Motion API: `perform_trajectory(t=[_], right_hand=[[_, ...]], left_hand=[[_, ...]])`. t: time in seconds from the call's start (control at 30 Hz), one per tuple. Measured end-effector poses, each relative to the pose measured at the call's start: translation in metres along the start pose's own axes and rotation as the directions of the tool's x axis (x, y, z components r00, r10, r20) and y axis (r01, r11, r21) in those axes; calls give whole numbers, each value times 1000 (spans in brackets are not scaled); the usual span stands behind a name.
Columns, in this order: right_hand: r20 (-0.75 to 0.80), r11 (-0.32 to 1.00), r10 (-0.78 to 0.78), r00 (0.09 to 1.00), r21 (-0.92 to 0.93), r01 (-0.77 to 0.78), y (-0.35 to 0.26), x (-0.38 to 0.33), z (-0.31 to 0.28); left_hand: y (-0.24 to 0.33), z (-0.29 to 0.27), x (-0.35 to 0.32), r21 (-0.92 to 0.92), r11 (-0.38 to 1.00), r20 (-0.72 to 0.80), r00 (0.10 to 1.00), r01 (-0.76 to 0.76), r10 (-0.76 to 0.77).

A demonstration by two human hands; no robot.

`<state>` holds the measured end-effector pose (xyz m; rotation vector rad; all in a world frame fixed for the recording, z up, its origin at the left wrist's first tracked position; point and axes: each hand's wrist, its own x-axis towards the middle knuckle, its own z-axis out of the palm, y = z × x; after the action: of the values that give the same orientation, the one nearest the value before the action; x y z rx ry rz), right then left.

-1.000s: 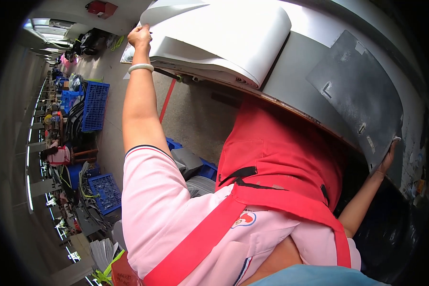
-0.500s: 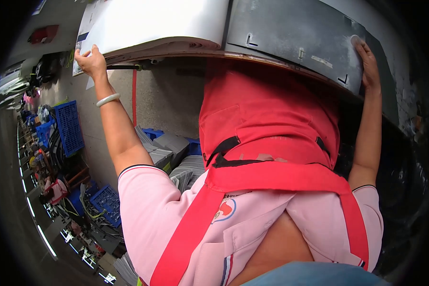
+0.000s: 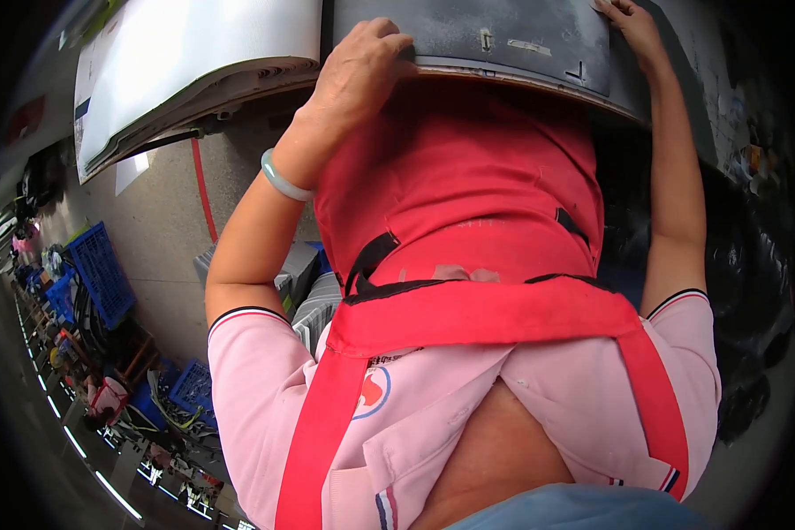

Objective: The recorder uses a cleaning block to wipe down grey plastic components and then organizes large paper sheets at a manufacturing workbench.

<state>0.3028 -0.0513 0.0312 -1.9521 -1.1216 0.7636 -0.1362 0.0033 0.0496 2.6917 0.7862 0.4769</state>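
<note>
Red apron and pink shirt filled the near field, the chest pressed toward the work. From there both forearms ran up toward 12 o'clock.

Left hand: fingers curled over the near edge of a dark grey panel, knuckles up, gripping that edge near its left end. A pale green bangle sat on the wrist below it.

Right hand: laid on the same panel toward its right end, at about 1 o'clock; fingers partly cut off by the frame, so whether it gripped or only pressed could not be told.

Panel's long axis ran left to right, 10 to 2 o'clock, across the top of the view, lying directly under both hands and touching both. Left hand looked the nearer of the two to the body.

Farther out at 11 o'clock, a white panel butted against the grey one's left end. Blue crates stood on the floor at 9 o'clock, well apart.
</note>
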Motion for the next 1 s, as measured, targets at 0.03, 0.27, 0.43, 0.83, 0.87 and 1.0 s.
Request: perform_trajectory(t=[0.03,0.27,0.43,0.83,0.87,1.0], right_hand=[[7,1000,-18,1000,-21,18,-5,-2,4],[21,998,-43,999,-35,44,-3,-1,5],[20,997,-50,999,-50,51,-6,-5,8],[-24,987,-88,996,-139,84,-1,1,13],[-6,980,-130,991,-156,128,-3,0,15],[-69,975,-111,991,-198,95,-7,-4,20]], left_hand=[[-3,-1,-2,3,1000,39,999,26,-26],[-6,2,-4,3,1000,-8,1000,4,-4],[-8,2,-7,2,1000,-11,1000,-2,2],[-10,4,-9,-23,1000,-41,999,1,-2],[-9,2,-10,-28,999,-28,999,26,-27],[-6,1,-8,-12,1000,-43,999,28,-28]])
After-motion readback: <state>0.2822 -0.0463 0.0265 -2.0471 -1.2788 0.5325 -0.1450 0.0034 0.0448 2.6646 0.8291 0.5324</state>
